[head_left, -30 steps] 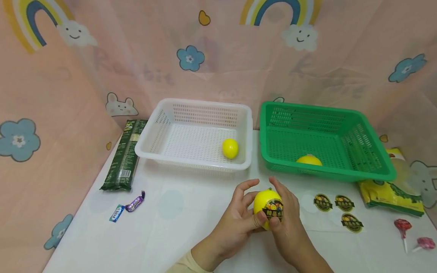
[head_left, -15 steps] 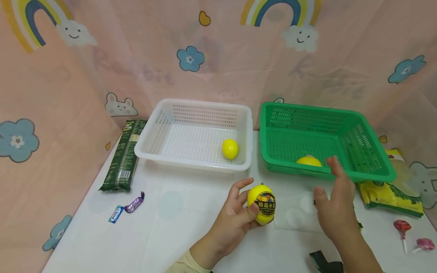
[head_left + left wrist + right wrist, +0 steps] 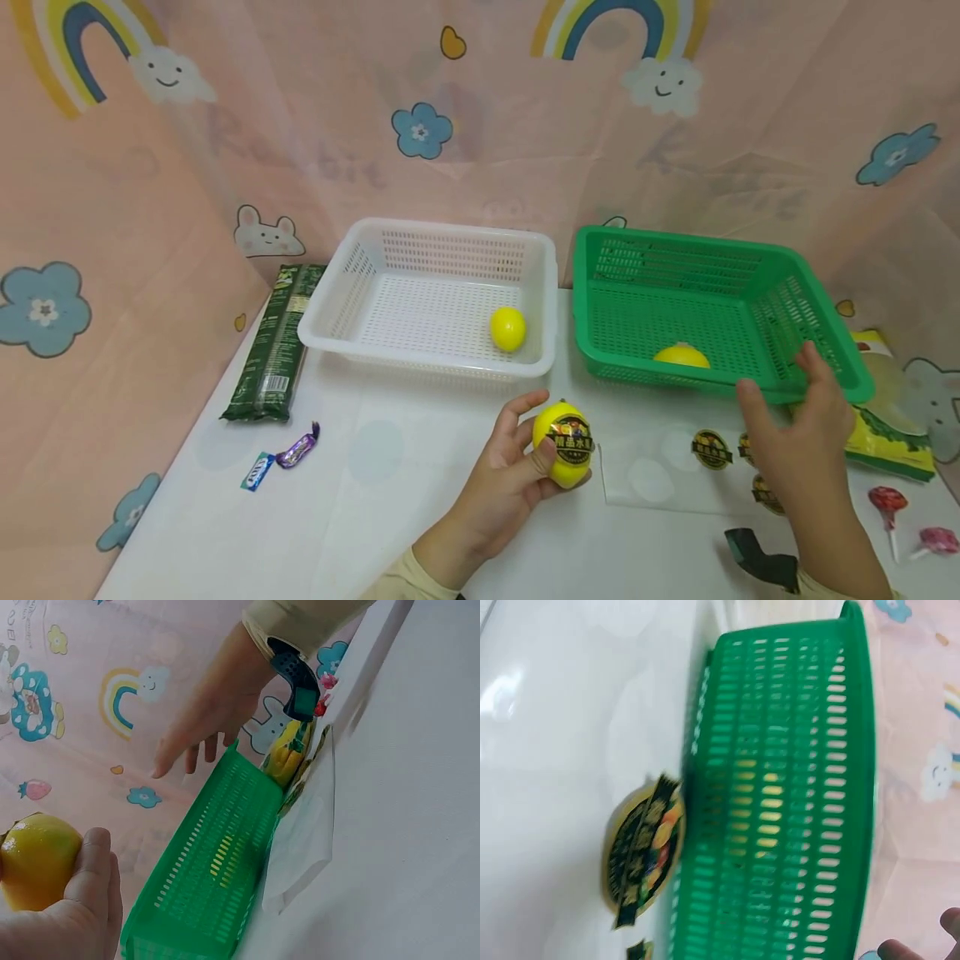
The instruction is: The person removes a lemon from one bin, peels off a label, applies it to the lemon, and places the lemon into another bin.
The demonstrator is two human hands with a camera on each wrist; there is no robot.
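Note:
My left hand [image 3: 501, 483] holds a lemon [image 3: 557, 419] between thumb and fingers, above the table. A black and gold oval sticker [image 3: 572, 440] covers the lemon's near side. My right hand [image 3: 808, 421] is raised by the front right of the green basket [image 3: 705, 317], fingers spread, nothing in it. Below and left of it lies a translucent sticker sheet [image 3: 667, 492] with several oval stickers [image 3: 711, 450], some partly hidden by that hand. In the right wrist view, one sticker [image 3: 645, 855] appears close beside the basket's slotted side.
A white basket [image 3: 427, 357] holds a yellow lemon [image 3: 507, 329]; another lemon [image 3: 681, 357] lies in the green basket. At left are a dark green packet [image 3: 268, 358] and two candies [image 3: 297, 450]. At right lie a yellow bag [image 3: 892, 446] and two lollipops [image 3: 888, 500].
My right hand has let go of the lemon and moved right, past the sticker sheet. The lemon has shifted slightly left in my left hand, its sticker now fully uncovered.

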